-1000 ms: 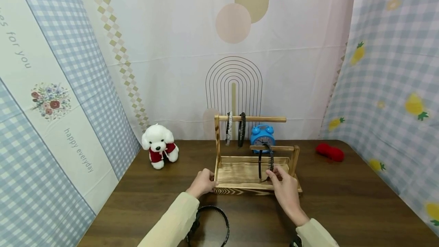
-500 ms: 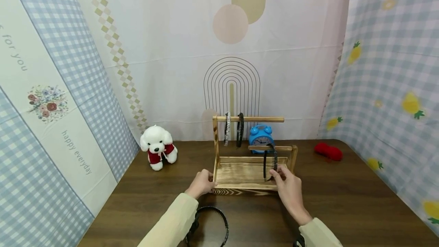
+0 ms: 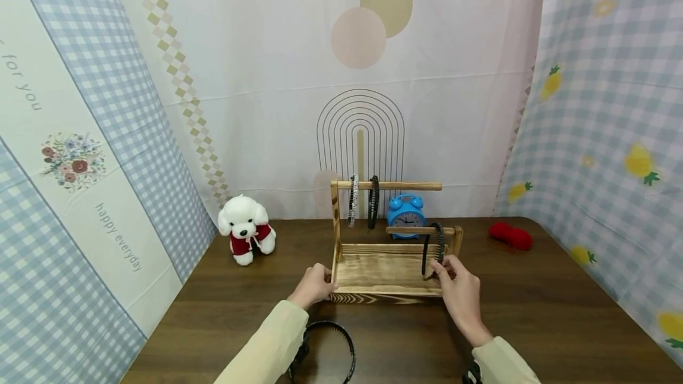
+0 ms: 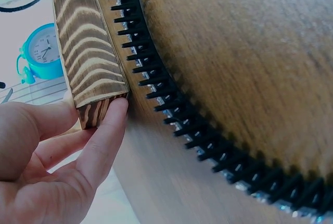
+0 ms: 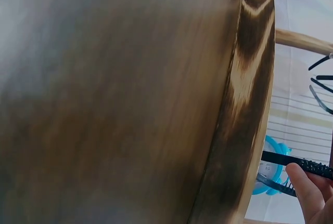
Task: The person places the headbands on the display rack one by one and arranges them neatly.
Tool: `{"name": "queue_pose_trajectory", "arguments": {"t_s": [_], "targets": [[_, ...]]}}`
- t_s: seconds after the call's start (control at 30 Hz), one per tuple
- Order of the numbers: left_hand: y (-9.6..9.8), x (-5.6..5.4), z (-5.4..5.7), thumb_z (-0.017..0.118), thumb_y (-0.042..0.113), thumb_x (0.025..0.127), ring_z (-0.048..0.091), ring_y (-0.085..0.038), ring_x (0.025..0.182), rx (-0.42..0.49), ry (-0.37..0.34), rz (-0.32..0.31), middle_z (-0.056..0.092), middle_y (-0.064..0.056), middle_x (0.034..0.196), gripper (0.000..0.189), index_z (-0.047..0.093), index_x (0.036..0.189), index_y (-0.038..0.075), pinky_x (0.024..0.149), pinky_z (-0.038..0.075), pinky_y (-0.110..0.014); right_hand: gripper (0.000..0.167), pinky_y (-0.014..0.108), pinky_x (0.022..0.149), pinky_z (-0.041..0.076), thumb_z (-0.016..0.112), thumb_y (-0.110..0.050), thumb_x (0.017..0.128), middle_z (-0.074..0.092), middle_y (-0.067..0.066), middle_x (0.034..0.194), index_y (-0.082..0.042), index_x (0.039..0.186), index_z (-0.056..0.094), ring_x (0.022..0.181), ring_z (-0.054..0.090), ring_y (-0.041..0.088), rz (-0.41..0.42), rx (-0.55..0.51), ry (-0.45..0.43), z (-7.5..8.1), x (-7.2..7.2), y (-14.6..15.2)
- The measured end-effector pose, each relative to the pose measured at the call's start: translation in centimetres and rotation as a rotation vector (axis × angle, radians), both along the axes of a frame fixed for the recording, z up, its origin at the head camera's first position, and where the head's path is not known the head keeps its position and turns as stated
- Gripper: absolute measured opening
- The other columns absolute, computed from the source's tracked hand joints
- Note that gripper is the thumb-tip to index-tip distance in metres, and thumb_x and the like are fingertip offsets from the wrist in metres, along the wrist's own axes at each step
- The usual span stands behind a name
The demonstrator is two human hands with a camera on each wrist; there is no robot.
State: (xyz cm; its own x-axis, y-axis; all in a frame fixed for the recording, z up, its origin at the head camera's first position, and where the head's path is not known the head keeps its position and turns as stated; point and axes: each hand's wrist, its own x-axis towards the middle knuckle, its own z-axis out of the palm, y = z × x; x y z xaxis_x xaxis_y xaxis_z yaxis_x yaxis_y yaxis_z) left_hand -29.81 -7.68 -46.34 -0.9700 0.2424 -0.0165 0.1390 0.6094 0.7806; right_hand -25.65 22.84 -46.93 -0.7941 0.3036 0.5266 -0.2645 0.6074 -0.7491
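A wooden rack [image 3: 386,290] with a tray base and two bars stands on the table. Its left front corner is held by my left hand [image 3: 313,286], thumb and fingers about the wood in the left wrist view. On the shorter, lower bar [image 3: 400,230] hangs a black toothed headband [image 3: 440,243]. My right hand [image 3: 462,295] pinches that headband near its lower end, over the tray's right part. From the upper bar [image 3: 411,186] hang a silvery headband [image 3: 353,200] and a dark one. Another black headband [image 4: 156,78] lies on the table by my left forearm.
Behind the rack is a blue alarm clock [image 3: 405,213]. A white plush dog [image 3: 244,227] in red sits at the back left, and a red bundle, perhaps yarn [image 3: 511,236], lies at the back right. Patterned cloth hangs behind and at both sides.
My right hand has slid the black headband rightward along the lower bar, toward the right post. My left hand has stayed at the rack's corner.
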Motion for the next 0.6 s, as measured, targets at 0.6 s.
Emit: {"name": "queue_pose_trajectory", "arguments": {"t_s": [0.6], "targets": [[0.0,0.0,0.0,0.065,-0.003,0.090,0.066,-0.022,0.060,0.002,0.002,-0.007,0.066,-0.012,0.073,0.011,0.070,0.096,-0.011,0.052,0.056,-0.029,0.030,0.052,0.078,0.054,0.065,-0.032,0.095,0.072,0.014,0.104,-0.007,0.112,0.065,0.093,0.069,0.031,-0.073,0.069,-0.085,0.2,0.5,1.5]]}}
